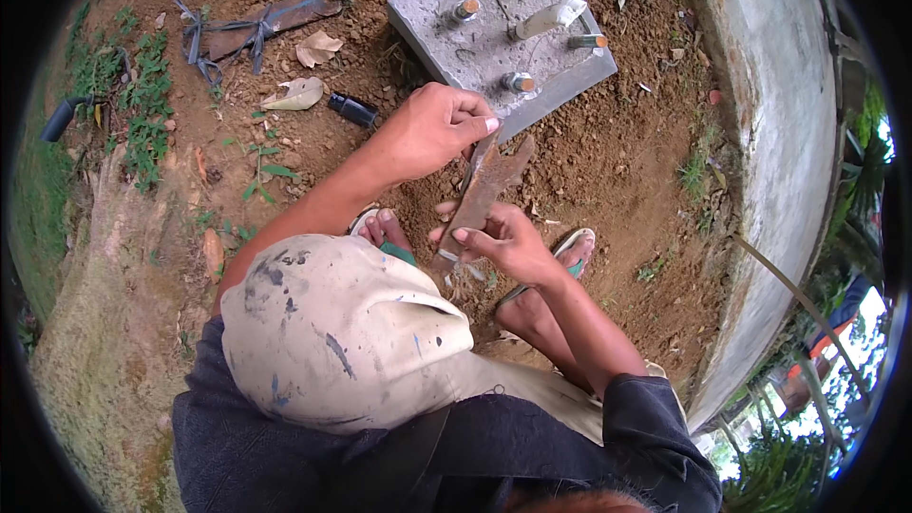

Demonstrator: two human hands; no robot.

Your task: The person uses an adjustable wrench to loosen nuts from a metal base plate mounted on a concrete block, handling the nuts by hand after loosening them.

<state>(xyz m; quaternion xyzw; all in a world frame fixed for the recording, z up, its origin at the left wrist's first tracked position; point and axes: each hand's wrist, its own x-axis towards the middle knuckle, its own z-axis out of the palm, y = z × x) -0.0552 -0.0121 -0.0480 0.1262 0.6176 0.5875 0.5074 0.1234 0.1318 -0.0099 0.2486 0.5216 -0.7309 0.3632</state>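
Observation:
A flat, rusty-brown strip with a forked upper end [487, 182] slants between my hands, below the concrete block. My right hand [503, 242] is closed round its lower part, thumb on top. At the fork's left prong, my left hand [432, 133] pinches with thumb and forefinger; the other fingers are curled. Just beyond is a grey concrete block [494, 52], set tilted on the soil. Several rusty-topped rods stick up from it, such as the near rod [520, 83]. A whitish wrapped stub [551, 19] stands among them.
Left of the block lie a black cylinder [352, 108], dry leaves [294, 93] and a brown strip bound with blue ties [271, 25]. A curved concrete wall [774, 133] runs along the right. My sandalled feet [575, 252] rest on loose soil. Another person [807, 370] appears at far right.

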